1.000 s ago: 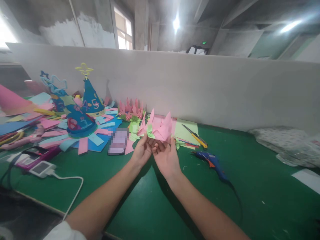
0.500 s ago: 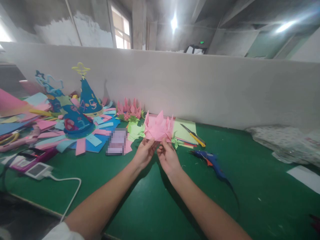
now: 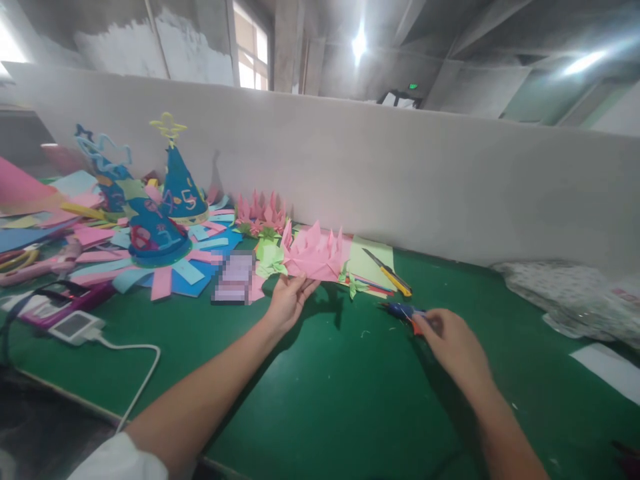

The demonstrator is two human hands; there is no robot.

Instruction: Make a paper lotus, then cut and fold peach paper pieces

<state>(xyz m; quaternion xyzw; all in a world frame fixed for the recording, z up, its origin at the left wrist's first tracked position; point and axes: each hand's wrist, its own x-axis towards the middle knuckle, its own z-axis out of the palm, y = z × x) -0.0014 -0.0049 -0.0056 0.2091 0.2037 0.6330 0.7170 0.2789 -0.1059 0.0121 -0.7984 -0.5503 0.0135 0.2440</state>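
A pink folded-paper lotus (image 3: 316, 253) with pointed petals is pinched at its lower edge by my left hand (image 3: 290, 300), thumb in front. To the right, my right hand (image 3: 453, 340) has its fingers closed around the handle of a blue hot glue gun (image 3: 400, 310) with an orange trigger. The gun lies on the table, nozzle pointing left, and the hand hides most of its handle. Green folded-paper leaves (image 3: 271, 257) sit just left of the pink lotus, and a small green paper piece (image 3: 353, 285) is at its right.
Behind stands another pink paper lotus (image 3: 261, 212). A yellow utility knife (image 3: 393, 277) rests on light green paper (image 3: 373, 252). Left are a blurred-out phone (image 3: 234, 279), blue cone hats (image 3: 183, 190) and a white cable (image 3: 150, 380). Clear plastic bags (image 3: 555, 293) lie right, before a white partition (image 3: 425, 173).
My right hand has let go of the pink lotus and moved right onto the glue gun. My left hand still holds the lotus, which has tilted slightly.
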